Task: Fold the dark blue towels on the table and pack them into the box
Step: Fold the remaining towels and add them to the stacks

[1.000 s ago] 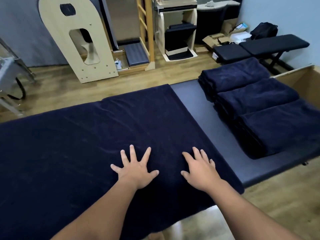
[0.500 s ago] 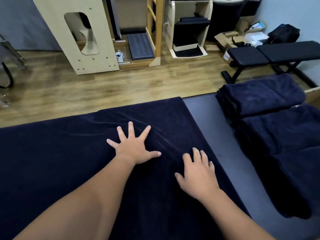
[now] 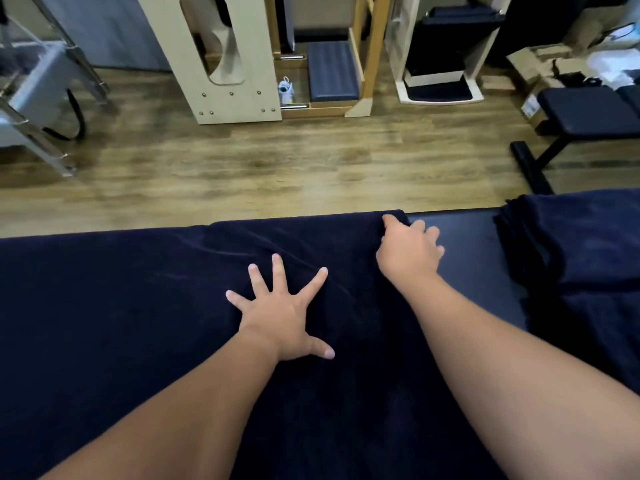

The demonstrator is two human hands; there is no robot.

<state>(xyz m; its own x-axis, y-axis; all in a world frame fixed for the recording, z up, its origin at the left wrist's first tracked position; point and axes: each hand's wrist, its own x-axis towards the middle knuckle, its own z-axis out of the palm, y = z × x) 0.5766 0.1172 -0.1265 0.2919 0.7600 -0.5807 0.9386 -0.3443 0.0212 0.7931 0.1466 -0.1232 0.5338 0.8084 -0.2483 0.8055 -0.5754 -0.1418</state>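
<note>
Right hand (image 3: 408,251) has left the smoothing and reached the spread towel (image 3: 138,323)'s far right corner, fingers curling on it; left hand (image 3: 282,315) stays splayed flat, pinning cloth. Fold likely starting.

Two bare hands are in view: the left hand (image 3: 281,318) and the right hand (image 3: 407,249). One large dark blue towel (image 3: 121,323) is spread flat on one black padded bench (image 3: 460,237). At the right edge lies one stack of folded dark blue towels (image 3: 571,247); how many it holds cannot be told. On the wooden floor beyond stand two pale wooden frames, one black padded exercise seat (image 3: 585,116) and one small white bottle (image 3: 285,90).
</note>
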